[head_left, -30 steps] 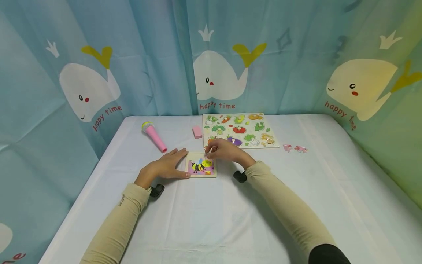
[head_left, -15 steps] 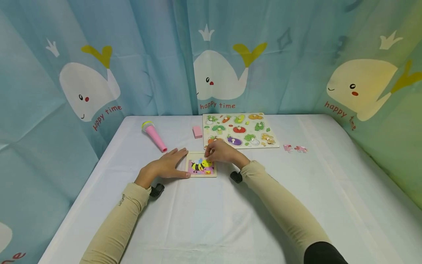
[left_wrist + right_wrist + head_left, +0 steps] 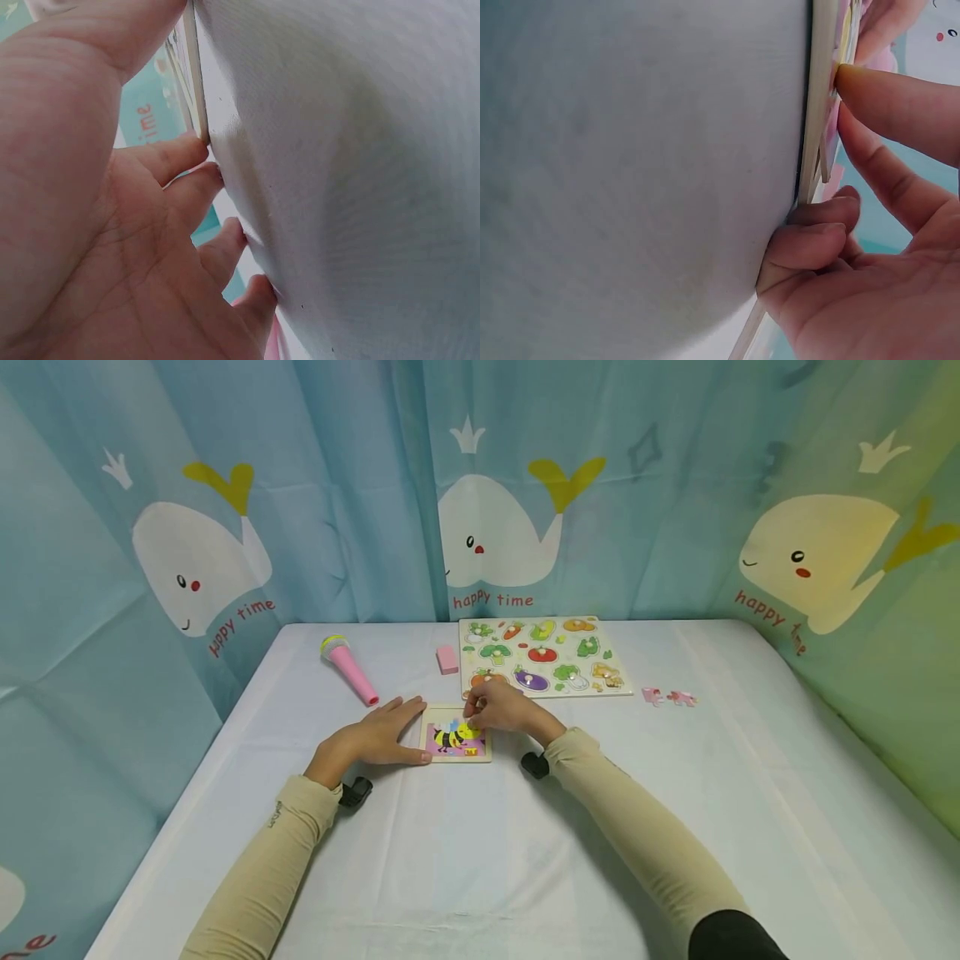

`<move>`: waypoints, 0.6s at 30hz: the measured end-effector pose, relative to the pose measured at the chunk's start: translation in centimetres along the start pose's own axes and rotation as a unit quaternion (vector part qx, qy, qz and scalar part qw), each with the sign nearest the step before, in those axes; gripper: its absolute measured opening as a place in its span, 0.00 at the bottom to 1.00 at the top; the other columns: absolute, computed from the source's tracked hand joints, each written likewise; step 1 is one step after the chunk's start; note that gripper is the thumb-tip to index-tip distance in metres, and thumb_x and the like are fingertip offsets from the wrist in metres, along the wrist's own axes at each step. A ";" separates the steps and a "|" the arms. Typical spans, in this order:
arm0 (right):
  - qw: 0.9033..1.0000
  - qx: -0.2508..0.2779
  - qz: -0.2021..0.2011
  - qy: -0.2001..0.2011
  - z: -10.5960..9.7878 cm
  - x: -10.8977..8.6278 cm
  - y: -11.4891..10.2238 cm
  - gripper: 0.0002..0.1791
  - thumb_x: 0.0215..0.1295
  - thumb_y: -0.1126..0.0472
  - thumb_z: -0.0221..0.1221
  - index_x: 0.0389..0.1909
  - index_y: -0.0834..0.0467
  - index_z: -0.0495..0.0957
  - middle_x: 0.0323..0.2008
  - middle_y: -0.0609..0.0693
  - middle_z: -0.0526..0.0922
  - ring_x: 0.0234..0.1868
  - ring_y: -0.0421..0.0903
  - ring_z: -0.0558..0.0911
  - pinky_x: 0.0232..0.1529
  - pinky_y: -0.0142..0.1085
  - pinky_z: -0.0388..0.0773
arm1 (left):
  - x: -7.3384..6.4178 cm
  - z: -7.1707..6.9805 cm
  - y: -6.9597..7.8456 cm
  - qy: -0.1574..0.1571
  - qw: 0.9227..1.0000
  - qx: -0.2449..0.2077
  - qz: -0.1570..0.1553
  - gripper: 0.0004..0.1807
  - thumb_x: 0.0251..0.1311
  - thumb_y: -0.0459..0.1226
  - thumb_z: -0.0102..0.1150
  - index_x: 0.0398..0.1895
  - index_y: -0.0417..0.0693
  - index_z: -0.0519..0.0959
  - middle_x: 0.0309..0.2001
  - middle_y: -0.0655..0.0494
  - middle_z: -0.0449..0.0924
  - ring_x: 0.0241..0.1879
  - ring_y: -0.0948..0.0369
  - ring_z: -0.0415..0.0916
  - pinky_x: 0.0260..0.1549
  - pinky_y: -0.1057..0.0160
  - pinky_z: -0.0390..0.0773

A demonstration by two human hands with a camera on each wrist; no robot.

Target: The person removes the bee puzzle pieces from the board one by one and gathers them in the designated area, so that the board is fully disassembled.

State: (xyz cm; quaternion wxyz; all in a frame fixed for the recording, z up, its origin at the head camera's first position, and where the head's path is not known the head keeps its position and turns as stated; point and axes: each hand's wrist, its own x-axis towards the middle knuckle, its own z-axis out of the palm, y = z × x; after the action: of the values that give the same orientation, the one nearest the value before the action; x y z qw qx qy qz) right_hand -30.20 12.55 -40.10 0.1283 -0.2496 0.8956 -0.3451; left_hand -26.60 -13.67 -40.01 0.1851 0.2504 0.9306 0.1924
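Observation:
A small wooden jigsaw tray (image 3: pixel 461 759) with a yellow and black bee picture (image 3: pixel 450 740) lies flat between my hands. My left hand (image 3: pixel 378 737) rests at its left side, fingers spread. In the left wrist view the thumb and index finger touch the tray's edge (image 3: pixel 196 82), and the other fingertips rest on the cloth. My right hand (image 3: pixel 504 705) is over the tray's upper right corner. In the right wrist view its thumb and index finger pinch a pink puzzle piece (image 3: pixel 829 146), which sits slightly raised over the rim. The remaining fingers curl beside the tray.
Behind the right hand lies a vegetable peg board (image 3: pixel 543 655), close to the tray. A pink block (image 3: pixel 447 660) stands left of it. Farther left is a pink toy microphone (image 3: pixel 351 672). Two loose pink puzzle pieces (image 3: pixel 681 698) lie at the right on the white cloth.
My right forearm has shifted slightly left and the right hand's fingers have settled lower over the tray corner. The left hand stays in place.

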 end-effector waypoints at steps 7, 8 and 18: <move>0.999 -0.001 -0.036 0.006 -0.2 -0.1 0.4 0.03 0.65 0.73 0.67 0.33 0.63 0.85 0.32 0.50 0.81 0.38 0.44 0.73 0.39 0.35 0.72 | 0.0 0.0 0.1 -0.001 1.000 0.000 0.002 0.55 0.70 0.57 0.68 0.86 0.38 0.51 0.86 0.41 0.46 0.84 0.38 0.38 0.78 0.34 0.46; 0.999 -0.002 -0.040 0.008 -0.2 -0.1 0.4 0.03 0.66 0.73 0.67 0.33 0.63 0.86 0.32 0.50 0.81 0.38 0.45 0.74 0.39 0.35 0.72 | 0.0 0.0 0.1 -0.002 1.000 0.001 0.002 0.55 0.70 0.57 0.67 0.86 0.38 0.51 0.86 0.41 0.46 0.84 0.38 0.38 0.78 0.35 0.46; 0.998 0.056 -0.011 0.034 -0.4 -0.5 0.7 0.09 0.70 0.72 0.66 0.48 0.67 0.82 0.45 0.56 0.83 0.45 0.49 0.78 0.49 0.39 0.76 | 0.0 0.1 -0.1 0.003 1.000 0.001 0.004 0.55 0.69 0.57 0.68 0.86 0.38 0.51 0.86 0.40 0.47 0.84 0.38 0.38 0.78 0.35 0.46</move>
State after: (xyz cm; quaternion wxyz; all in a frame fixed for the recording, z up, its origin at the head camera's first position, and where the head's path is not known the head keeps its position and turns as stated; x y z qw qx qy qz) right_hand -30.23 13.48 -40.25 0.1080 -0.2397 0.8762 -0.4040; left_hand -26.61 -13.73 -40.16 0.1809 0.2537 0.9304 0.1932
